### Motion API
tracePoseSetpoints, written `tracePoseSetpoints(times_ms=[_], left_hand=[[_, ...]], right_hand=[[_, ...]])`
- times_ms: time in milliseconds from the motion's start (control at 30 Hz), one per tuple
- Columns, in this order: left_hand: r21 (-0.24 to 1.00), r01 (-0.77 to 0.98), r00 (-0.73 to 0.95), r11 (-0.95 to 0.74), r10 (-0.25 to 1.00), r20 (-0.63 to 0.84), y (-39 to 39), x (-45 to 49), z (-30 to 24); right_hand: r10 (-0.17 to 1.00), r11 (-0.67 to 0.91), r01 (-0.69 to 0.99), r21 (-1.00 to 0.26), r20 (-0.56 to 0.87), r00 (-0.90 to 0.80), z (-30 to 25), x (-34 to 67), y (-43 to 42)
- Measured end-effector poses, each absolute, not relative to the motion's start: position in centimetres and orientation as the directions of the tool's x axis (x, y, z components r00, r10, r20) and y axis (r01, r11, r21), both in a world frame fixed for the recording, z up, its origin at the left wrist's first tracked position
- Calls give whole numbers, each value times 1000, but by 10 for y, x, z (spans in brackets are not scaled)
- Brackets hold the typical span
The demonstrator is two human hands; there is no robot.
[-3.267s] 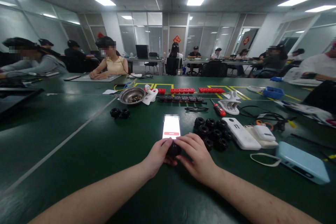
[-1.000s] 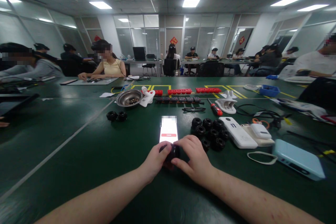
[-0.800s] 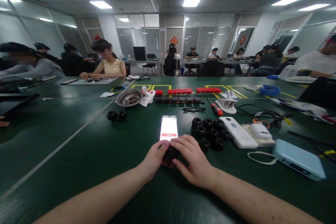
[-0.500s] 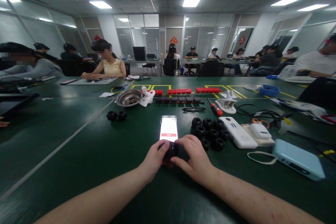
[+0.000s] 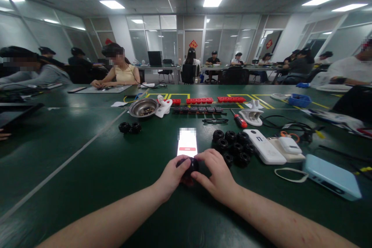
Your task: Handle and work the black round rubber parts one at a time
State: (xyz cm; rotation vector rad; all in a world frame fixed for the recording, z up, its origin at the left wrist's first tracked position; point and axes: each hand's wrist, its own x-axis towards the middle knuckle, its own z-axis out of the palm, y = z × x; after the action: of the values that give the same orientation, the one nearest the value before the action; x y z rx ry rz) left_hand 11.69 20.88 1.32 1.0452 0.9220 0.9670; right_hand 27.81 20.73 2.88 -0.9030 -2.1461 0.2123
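Observation:
Both my hands meet over a small black round part just above the green table. My left hand pinches it from the left, fingers curled around it. My right hand grips it from the right with thumb and fingers closed. A lit phone lies flat right behind the part. A cluster of several similar black round parts sits to the right of the phone. Two more black parts lie apart at the left.
A metal bowl, red and black strips, a red-handled screwdriver, white devices, a light-blue box, a rubber band and cables lie on the table. Other people sit at the far side and both ends.
My hands have stayed in place on the black part, with the fingers shifting slightly around it. Nothing else on the table has moved.

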Motion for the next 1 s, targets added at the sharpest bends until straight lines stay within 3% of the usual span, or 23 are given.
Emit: tracePoseSetpoints(times_ms=[200, 467, 700, 1000], left_hand=[[955, -201, 301, 218, 942, -151, 209, 117, 16], [960, -191, 303, 202, 943, -138, 208, 117, 14], [938, -240, 286, 249, 942, -176, 210, 117, 17], [955, -196, 254, 224, 952, -171, 208, 118, 19]], right_hand=[[575, 812, 460, -358, 619, -534, 31, 279, 206], [685, 705, 584, -402, 598, -416, 31, 278, 205], [560, 815, 503, -287, 612, -558, 29, 278, 206], [656, 729, 580, -363, 609, -445, 29, 277, 206]])
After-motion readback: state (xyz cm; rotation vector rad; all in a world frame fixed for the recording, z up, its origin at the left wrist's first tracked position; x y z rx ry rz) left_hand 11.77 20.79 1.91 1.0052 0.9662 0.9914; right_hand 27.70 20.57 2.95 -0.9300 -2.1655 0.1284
